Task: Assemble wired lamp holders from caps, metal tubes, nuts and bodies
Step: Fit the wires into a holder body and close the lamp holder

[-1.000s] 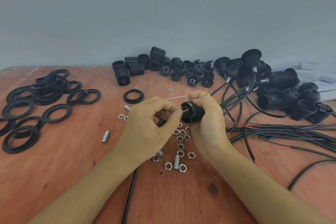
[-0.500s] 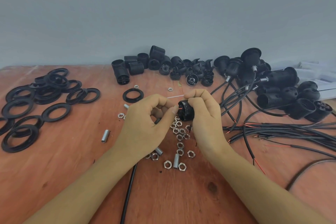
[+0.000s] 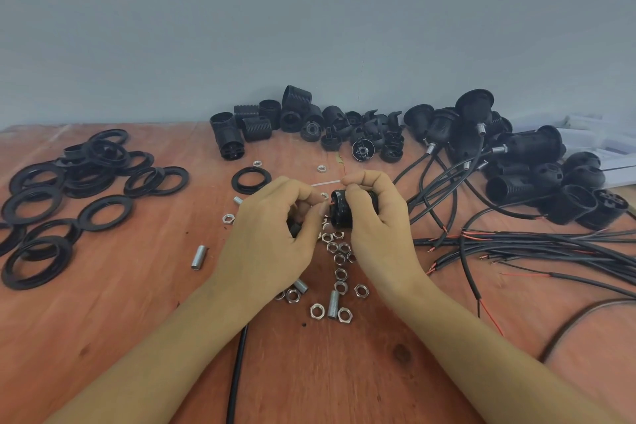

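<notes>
My right hand (image 3: 377, 227) grips a black lamp holder body (image 3: 339, 212) at the table's middle, its open end facing left. My left hand (image 3: 272, 237) pinches a black cable end at that opening; thin red wire tips show between fingers and body. The black cable (image 3: 235, 379) runs down from under my left hand to the near edge. Loose metal nuts (image 3: 339, 260) and short threaded metal tubes (image 3: 333, 305) lie scattered below both hands. What my left palm covers is hidden.
Black rings (image 3: 103, 213) are piled at the left, one ring (image 3: 250, 181) near centre. Loose bodies and caps (image 3: 296, 120) line the wall. Finished wired holders (image 3: 526, 148) and stripped black cables (image 3: 550, 244) fill the right. A lone tube (image 3: 199, 257) lies left of my hand.
Both hands shifted slightly up and away with the body. My left fingers closed in on the body's opening, and the red wire tips went further in.
</notes>
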